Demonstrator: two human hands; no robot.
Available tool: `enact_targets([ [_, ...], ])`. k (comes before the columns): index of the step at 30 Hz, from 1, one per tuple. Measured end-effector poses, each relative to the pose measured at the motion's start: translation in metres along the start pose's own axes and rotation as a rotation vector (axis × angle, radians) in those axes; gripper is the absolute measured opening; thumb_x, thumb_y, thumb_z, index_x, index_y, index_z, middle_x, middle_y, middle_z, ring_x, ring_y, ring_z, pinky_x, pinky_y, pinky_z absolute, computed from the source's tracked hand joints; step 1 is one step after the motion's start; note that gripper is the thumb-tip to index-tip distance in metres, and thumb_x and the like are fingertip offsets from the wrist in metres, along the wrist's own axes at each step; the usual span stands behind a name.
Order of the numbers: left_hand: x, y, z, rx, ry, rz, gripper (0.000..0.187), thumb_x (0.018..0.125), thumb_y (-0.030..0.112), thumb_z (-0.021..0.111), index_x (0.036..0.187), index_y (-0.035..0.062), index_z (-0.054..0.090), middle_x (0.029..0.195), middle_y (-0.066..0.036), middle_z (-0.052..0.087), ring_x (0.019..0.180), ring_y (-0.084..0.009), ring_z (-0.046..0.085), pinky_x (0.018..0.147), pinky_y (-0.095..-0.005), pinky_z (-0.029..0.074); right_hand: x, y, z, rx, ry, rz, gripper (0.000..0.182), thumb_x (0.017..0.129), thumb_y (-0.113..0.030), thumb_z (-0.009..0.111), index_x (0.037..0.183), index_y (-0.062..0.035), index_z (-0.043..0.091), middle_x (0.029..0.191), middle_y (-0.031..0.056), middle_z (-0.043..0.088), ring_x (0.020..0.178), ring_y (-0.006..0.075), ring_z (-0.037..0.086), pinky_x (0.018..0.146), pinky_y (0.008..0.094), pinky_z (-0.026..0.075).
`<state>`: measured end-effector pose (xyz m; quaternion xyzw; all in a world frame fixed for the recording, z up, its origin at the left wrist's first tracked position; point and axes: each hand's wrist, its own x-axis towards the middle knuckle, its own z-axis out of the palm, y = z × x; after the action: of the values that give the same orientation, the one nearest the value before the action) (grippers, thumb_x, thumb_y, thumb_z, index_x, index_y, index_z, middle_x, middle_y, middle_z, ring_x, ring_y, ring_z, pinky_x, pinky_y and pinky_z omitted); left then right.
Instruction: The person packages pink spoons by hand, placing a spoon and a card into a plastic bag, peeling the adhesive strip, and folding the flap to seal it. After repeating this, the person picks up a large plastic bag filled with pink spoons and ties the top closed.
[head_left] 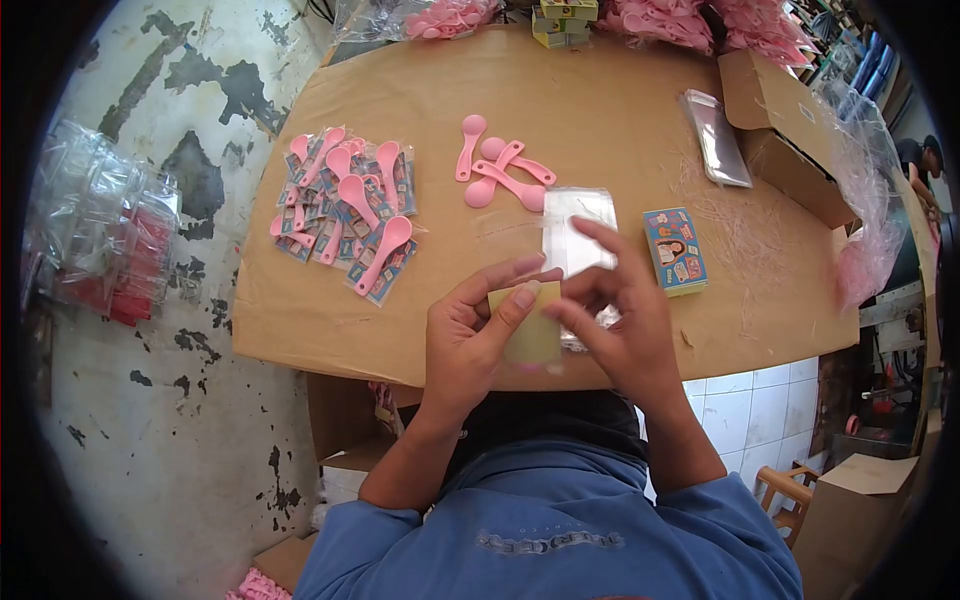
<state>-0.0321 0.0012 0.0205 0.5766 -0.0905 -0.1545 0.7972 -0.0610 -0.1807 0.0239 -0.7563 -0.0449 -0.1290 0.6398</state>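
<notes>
My left hand pinches a yellowish card between thumb and fingers, just over the table's front edge. A bit of pink shows at the card's lower end. Beside the card's right edge, my right hand has its thumb and index finger spread apart, the thumb tip close to the card. Under the right fingers lies a stack of clear plastic bags. Several loose pink spoons rest beyond my hands. To the left is a pile of bagged pink spoons with blue printed cards.
A small blue-and-yellow printed box sits right of my right hand. Farther right are another pack of clear bags and an open cardboard box. Bags of pink spoons line the table's far edge. Plastic-wrapped bundles stand at left.
</notes>
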Motion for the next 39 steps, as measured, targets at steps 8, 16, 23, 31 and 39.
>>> enact_targets([
  [8,-0.009,0.004,0.013,0.477,0.044,0.205,0.065,0.101,0.002,0.069,0.16,0.0014,0.043,0.078,0.002,0.066,0.065,0.0018,0.051,0.058,-0.0164,0.034,0.021,-0.01,0.003,-0.572,0.277,-0.601,0.028,0.082,-0.005,0.082,0.109,-0.007,0.077,0.12,0.0092,0.068,0.106,0.0292,0.062,0.084,0.04,0.053],
  [16,-0.009,-0.007,0.013,0.648,0.028,0.34,0.07,0.094,0.003,0.076,0.159,0.006,0.049,0.066,0.011,0.031,0.057,-0.0003,0.026,0.052,-0.0224,0.02,0.027,0.0,0.012,-0.606,0.325,-0.672,0.025,0.077,-0.001,0.081,0.101,-0.004,0.075,0.109,0.0075,0.071,0.101,0.0298,0.064,0.082,0.041,0.053],
  [23,-0.009,0.004,0.009,0.632,-0.066,0.198,0.065,0.098,0.006,0.073,0.158,0.0016,0.048,0.071,0.003,0.06,0.062,0.0003,0.047,0.057,-0.0172,0.034,0.034,0.0,0.001,-0.413,0.356,-0.568,0.022,0.077,0.003,0.078,0.098,-0.0021,0.071,0.106,0.0108,0.071,0.099,0.0302,0.067,0.085,0.04,0.054],
  [31,-0.005,0.004,0.006,0.137,0.042,0.078,0.026,0.105,0.01,0.067,0.127,-0.0032,0.064,0.12,-0.023,0.075,0.106,-0.0217,0.075,0.086,-0.0304,0.061,0.038,0.005,-0.04,0.686,0.414,-0.38,0.01,0.094,0.004,0.06,0.102,-0.0015,0.06,0.1,0.0117,0.068,0.088,0.0171,0.065,0.083,0.0315,0.053],
  [39,0.015,-0.003,0.002,0.027,0.045,0.29,0.019,0.103,0.005,0.069,0.12,-0.0029,0.069,0.131,-0.016,0.07,0.108,-0.0107,0.067,0.08,-0.0213,0.057,0.016,0.008,-0.03,0.301,-0.034,-0.065,0.02,0.098,-0.012,0.068,0.114,-0.0009,0.07,0.094,0.0015,0.064,0.07,0.0034,0.047,0.062,0.0207,0.038],
])
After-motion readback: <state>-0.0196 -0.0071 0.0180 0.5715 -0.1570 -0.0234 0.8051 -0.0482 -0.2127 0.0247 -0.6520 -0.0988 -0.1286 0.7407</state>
